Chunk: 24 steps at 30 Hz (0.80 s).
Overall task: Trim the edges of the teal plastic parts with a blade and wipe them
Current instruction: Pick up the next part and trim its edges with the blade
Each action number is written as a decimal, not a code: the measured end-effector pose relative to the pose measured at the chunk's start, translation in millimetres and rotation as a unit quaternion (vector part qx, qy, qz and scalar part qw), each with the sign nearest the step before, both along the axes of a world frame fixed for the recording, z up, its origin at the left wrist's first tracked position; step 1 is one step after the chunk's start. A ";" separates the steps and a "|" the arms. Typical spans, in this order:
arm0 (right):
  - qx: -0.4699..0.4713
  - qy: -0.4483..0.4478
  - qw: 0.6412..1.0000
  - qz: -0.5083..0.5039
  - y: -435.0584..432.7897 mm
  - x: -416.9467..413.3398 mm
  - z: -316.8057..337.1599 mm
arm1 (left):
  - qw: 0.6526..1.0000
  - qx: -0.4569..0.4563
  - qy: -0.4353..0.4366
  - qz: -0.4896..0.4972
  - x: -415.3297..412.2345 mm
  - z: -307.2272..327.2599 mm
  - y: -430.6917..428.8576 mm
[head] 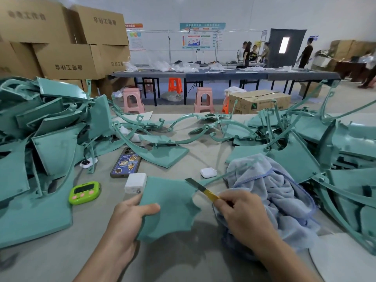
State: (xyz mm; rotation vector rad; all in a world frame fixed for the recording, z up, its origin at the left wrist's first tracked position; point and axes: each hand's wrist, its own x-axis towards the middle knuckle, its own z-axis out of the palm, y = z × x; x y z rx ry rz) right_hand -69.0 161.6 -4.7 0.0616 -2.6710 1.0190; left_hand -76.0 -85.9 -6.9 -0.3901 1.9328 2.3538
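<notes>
Head camera: a worker at a crowded worktop [183, 257] trims a teal plastic part [171, 206], one of hundreds heaped on either side. The left hand [130, 216] grasps the flat panel by its left edge, thumb on top, and tilts it up off the surface, apparently to present the ragged right edge to the tool. The right hand [242, 212] is clenched round a yellow-handled blade [201, 188], whose metal tip lies against the panel's upper right edge, where a thin curved arm runs off toward the blue cloth [274, 192]. The cloth is bunched just beside the right hand, likely kept close for wiping. A phone [126, 161], a white charger [136, 183], an earbud case [208, 172] and a green timer [85, 192] lie in the cleared strip between the left pile [46, 135] and the right pile [325, 151]
</notes>
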 end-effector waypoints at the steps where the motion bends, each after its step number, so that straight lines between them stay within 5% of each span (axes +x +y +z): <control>1: 0.003 -0.001 1.000 -0.031 0.6 -1.5 0.2 | 1.000 -0.009 0.004 0.002 -0.3 0.8 0.0; 6: -0.001 0.097 0.966 -0.238 20.2 -0.6 7.8 | 0.999 -0.029 0.007 0.027 -0.3 -0.3 -1.2; 9: -0.011 0.129 0.983 -0.134 4.4 10.3 4.1 | 0.999 -0.028 0.009 0.027 -1.1 0.7 0.2; 11: 0.041 0.071 0.995 -0.058 -8.9 12.4 -3.5 | 1.000 -0.008 0.003 0.021 -0.9 1.0 1.6; 14: 0.063 0.023 0.989 -0.130 0.4 1.3 -1.5 | 1.000 0.013 -0.010 0.022 3.2 -1.8 2.6; 17: 0.022 0.073 0.967 -0.245 20.0 1.1 6.6 | 1.000 0.005 -0.010 0.026 3.7 0.3 3.6; 21: 0.024 0.045 0.996 -0.067 -8.4 11.8 -0.2 | 0.999 0.018 -0.016 0.033 1.2 8.4 -1.9; 24: 0.079 0.010 0.990 -0.113 -8.9 0.0 -2.1 | 0.998 0.036 -0.018 0.038 3.8 9.1 -4.6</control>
